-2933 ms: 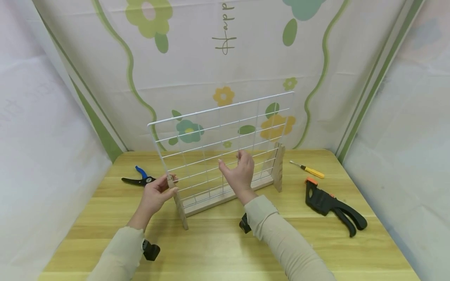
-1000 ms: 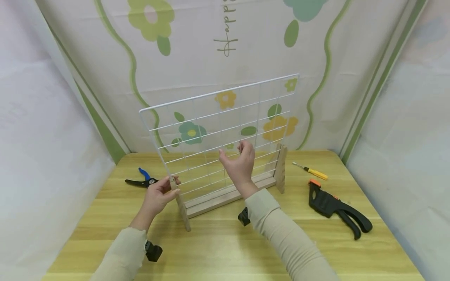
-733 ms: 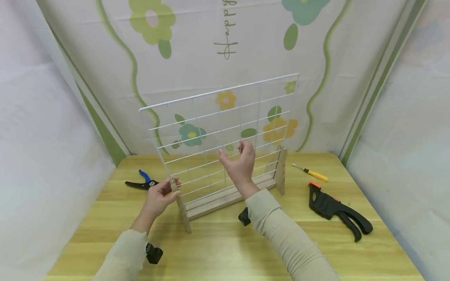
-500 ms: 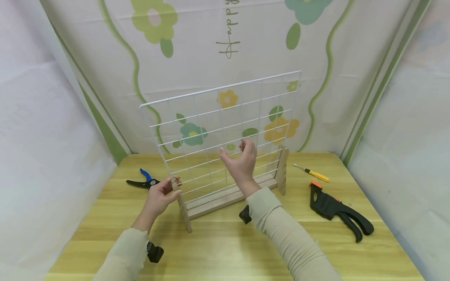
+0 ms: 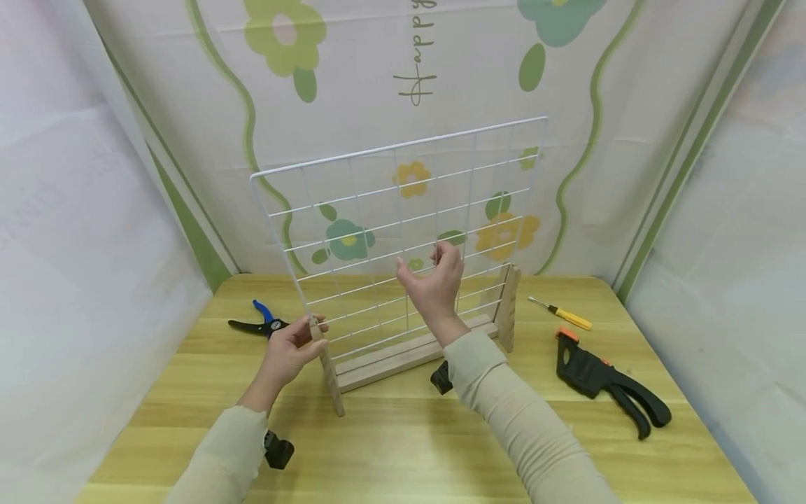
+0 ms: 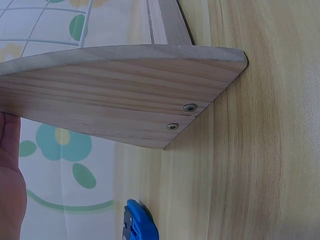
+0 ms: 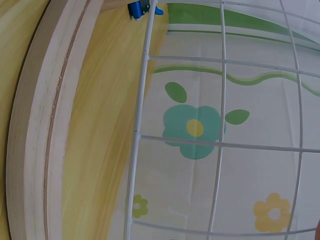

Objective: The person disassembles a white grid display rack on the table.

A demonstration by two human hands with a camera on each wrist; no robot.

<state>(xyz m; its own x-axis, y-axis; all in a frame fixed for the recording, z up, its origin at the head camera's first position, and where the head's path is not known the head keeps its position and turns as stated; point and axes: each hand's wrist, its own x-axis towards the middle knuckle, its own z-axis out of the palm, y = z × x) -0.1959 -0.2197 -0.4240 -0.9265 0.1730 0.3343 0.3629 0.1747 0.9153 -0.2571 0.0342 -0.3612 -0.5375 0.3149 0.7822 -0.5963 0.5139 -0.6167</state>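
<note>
My left hand (image 5: 286, 353) pinches the top of the left upright (image 5: 329, 378) of a wooden stand. In the left wrist view that upright's outer face shows two bolt heads (image 6: 190, 107). The fingers of my right hand (image 5: 434, 283) curl round a wire of a white wire grid panel (image 5: 397, 148) near its middle, the thumb held apart. The panel stands tilted between the uprights. In the right wrist view its bottom wire (image 7: 135, 132) sits apart from the grooved wooden base bar (image 7: 37, 130). The right upright (image 5: 507, 308) is untouched.
Blue-handled cutters (image 5: 252, 327) lie left of the stand. On the right are a yellow screwdriver (image 5: 569, 318) and a black clamp (image 5: 585, 371) with orange pads. A flowered cloth (image 5: 466, 63) hangs behind the wooden table (image 5: 390, 448).
My right hand has moved up with the grid panel, and the panel's bottom wire has risen away from the base bar. My left hand keeps its grip on the left upright.
</note>
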